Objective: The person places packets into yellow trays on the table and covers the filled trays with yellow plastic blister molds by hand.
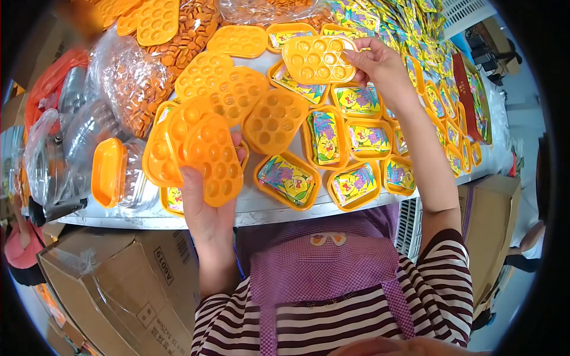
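Above the table (248,206), the right hand (378,67) pinches a dimpled plate (317,59), the left hand (208,215) a stack (215,157) of perhaps three.

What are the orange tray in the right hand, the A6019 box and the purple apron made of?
The orange tray in the right hand is probably thin, shiny plastic: glints sit around its moulded round dips. The A6019 box looks like dull brown cardboard, with stiff, printed panels. The purple apron seems matte cloth, checked and softly creased; fibre unclear.
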`<state>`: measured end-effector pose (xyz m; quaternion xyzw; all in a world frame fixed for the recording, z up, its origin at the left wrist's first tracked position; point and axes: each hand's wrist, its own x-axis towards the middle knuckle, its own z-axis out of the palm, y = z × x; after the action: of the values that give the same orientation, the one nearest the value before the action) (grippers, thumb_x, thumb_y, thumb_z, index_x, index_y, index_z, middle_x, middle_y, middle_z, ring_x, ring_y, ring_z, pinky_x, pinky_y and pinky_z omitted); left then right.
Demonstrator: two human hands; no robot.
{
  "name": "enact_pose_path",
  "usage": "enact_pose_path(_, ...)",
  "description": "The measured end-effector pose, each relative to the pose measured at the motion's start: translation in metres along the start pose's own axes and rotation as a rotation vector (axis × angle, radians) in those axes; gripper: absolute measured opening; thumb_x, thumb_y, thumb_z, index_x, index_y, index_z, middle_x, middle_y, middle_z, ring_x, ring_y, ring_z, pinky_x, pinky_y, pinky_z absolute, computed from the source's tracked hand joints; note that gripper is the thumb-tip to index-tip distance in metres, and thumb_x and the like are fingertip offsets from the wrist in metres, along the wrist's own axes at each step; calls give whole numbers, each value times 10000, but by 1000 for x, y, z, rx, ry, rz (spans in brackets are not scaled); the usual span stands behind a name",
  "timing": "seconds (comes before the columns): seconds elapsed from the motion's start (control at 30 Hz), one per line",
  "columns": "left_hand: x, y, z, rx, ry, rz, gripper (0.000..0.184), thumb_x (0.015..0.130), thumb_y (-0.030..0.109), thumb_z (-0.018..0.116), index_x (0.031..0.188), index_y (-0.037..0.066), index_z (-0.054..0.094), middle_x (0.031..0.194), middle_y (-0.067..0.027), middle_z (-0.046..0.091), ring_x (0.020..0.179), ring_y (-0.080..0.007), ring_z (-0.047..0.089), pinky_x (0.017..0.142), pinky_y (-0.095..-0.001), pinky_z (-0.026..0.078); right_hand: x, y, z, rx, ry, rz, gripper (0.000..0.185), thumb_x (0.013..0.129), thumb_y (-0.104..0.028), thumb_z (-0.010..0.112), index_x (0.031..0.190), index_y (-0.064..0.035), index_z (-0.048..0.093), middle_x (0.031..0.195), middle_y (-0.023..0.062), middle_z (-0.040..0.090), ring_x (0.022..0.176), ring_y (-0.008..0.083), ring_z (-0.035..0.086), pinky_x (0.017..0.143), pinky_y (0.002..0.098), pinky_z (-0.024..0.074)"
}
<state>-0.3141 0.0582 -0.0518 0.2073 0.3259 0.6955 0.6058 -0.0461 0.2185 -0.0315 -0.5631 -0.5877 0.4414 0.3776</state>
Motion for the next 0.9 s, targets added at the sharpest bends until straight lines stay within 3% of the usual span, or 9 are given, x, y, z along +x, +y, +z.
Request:
enact_pose_path(0.03,0,0,0,-6,2,-3,721,814,493,587,1326,56,330,1215,-127,507,1092,-274,528,928,-410,424,4,3,-2,0,-28,28,270,811,-213,668,981,-32,563,649,-6,536,601,54,518,542,197,428)
enact_pose_path(0.13,-1,-1,1,-9,3,-6,725,811,488,594,1337,69,321,1234,-122,495,1105,-280,520,940,-413,415,24,1,-8,-257,-27,-397,125,859,-125,594,960,-53,578,732,6,577,685,121,541,642,254,434)
enact_pose_path(0.23,-2,0,1,-28,7,-22,732,810,482,598,1348,78,310,1256,-120,479,1123,-290,506,953,-417,406,35,-36,-7,-776,-164,-867,85,835,-87,577,912,-78,611,819,34,601,810,203,537,745,308,414)
enact_pose_path(0.27,-2,-1,2,-40,9,-27,734,810,480,600,1351,80,306,1263,-119,474,1130,-294,501,957,-418,403,39,-45,0,-830,-266,-931,70,805,-83,579,861,-82,621,870,54,597,847,258,518,765,348,406)
enact_pose_path(0.37,-3,-1,5,-39,16,-27,743,806,480,604,1355,81,301,1270,-122,466,1137,-300,492,959,-421,400,44,-51,28,-1066,-369,-1002,86,798,-97,588,871,-63,616,917,51,588,881,259,517,772,350,405)
enact_pose_path(0.47,-4,-2,5,-44,2,-35,752,800,481,612,1354,78,302,1272,-120,465,1133,-303,493,960,-422,399,50,-39,49,-989,-480,-941,127,803,-114,594,915,-57,615,960,52,575,926,270,512,786,373,405)
enact_pose_path(0.57,-5,-1,4,-28,3,-36,760,794,485,617,1352,75,304,1274,-117,462,1130,-303,494,955,-421,402,47,-35,43,-786,-374,-822,241,804,-154,616,1034,-83,607,999,85,575,981,282,510,824,380,410)
enact_pose_path(0.8,0,-10,0,-24,-61,-75,785,787,496,620,1351,58,293,1266,-116,464,1123,-299,503,936,-408,420,2,-7,29,-915,-289,-445,481,760,-244,681,1175,-51,529,1083,156,559,1048,331,503,886,385,420)
enact_pose_path(0.9,0,-13,7,-5,-68,-96,789,789,500,616,1352,54,289,1274,-116,456,1135,-300,497,927,-403,429,-2,3,37,-922,-267,-542,436,780,-268,656,1137,-46,541,1092,128,565,1073,308,489,909,384,388)
